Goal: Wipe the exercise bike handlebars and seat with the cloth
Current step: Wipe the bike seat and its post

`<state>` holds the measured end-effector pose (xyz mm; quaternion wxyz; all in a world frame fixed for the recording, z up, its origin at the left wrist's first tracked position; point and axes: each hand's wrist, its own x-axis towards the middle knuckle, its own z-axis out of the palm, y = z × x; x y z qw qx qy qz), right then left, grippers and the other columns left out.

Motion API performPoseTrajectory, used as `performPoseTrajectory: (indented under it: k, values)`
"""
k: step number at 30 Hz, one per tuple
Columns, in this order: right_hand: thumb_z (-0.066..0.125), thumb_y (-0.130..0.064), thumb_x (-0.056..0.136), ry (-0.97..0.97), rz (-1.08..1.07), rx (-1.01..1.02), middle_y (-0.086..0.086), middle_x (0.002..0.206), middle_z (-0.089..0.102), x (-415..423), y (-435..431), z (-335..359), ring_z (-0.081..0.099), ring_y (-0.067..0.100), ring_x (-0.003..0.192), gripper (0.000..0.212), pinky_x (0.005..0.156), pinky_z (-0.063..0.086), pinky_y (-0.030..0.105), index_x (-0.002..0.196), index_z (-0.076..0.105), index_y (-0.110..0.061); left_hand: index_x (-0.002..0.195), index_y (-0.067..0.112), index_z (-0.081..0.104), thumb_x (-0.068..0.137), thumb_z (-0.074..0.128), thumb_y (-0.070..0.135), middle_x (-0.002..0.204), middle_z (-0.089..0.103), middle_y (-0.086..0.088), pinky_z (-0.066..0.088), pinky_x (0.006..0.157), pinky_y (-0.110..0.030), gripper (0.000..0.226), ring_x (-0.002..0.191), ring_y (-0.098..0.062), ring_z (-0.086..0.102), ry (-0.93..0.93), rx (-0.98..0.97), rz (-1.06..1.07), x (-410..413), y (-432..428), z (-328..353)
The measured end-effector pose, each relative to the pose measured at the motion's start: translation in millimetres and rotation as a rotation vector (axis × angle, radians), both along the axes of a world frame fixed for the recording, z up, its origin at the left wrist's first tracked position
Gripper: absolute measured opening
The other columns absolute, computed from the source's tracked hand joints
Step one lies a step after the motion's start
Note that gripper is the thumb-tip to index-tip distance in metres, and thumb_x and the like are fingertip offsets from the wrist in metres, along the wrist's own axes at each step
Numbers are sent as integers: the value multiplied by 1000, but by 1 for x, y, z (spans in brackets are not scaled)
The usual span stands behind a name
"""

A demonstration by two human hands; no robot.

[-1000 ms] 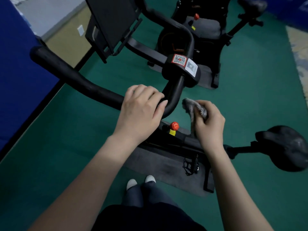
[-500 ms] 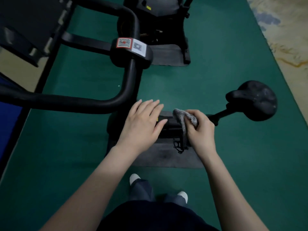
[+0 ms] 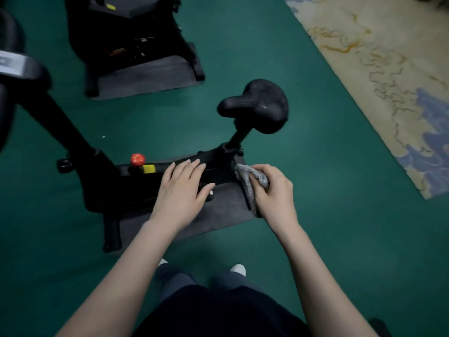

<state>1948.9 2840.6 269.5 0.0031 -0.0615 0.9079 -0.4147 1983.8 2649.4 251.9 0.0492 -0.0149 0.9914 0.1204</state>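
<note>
The black exercise bike seat (image 3: 257, 105) stands on its post in the middle of the view, above both hands. My right hand (image 3: 274, 190) grips a crumpled grey cloth (image 3: 252, 181), held below and right of the seat post, apart from the seat. My left hand (image 3: 181, 188) hovers with straight fingers over the bike's black frame (image 3: 150, 181). The handlebar stem (image 3: 21, 76) shows only at the far left edge, with its white label.
A red knob (image 3: 137, 159) and yellow tag sit on the frame left of my left hand. A dark mat (image 3: 218, 212) lies under the bike. A second bike (image 3: 126, 32) stands behind. Green floor surrounds; a patterned beige carpet (image 3: 388, 69) lies at right.
My left hand let go of the handlebar and came down with fingers straight. The view swung right and down, so the seat moved to the centre and the handlebars slid off to the left.
</note>
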Motion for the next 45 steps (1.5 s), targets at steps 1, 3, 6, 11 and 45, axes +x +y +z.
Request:
performPoseTrajectory:
  k: [1,3,6,11,45]
  values:
    - [59,-10,91,-1,-9,0,0,94,67,0,17,-1,58,15,92,12,79,37,17,98,68,-14,146,20,33,97,30,52,154,31,3,5,119,-36,59,144,-15,20,-2,2,-8,-4,17,-2]
    - [60,-10,90,0,-36,-4,0,93,66,-1,52,-3,58,15,91,11,78,38,18,97,68,-14,147,20,33,97,28,53,154,31,4,6,120,-36,60,144,-14,19,-3,9,-22,-11,49,-7]
    - [60,-10,90,-7,-96,-23,-2,91,66,-2,97,-5,58,13,89,11,77,39,17,95,68,-16,147,21,33,97,27,54,154,32,5,6,120,-36,60,145,-13,18,-8,8,-51,-19,87,-12]
    - [61,-12,89,-51,-176,-59,-2,92,67,-4,146,-13,60,12,88,10,75,40,11,95,68,-17,146,20,35,97,29,53,152,35,5,7,120,-36,59,144,-12,20,-19,-10,-78,-29,126,-14]
    - [65,-13,88,-223,34,54,-6,88,65,-219,235,-49,59,11,86,10,72,38,10,94,69,-19,149,21,29,98,30,54,156,25,2,13,118,-36,61,144,-15,20,-304,23,136,-187,180,-74]
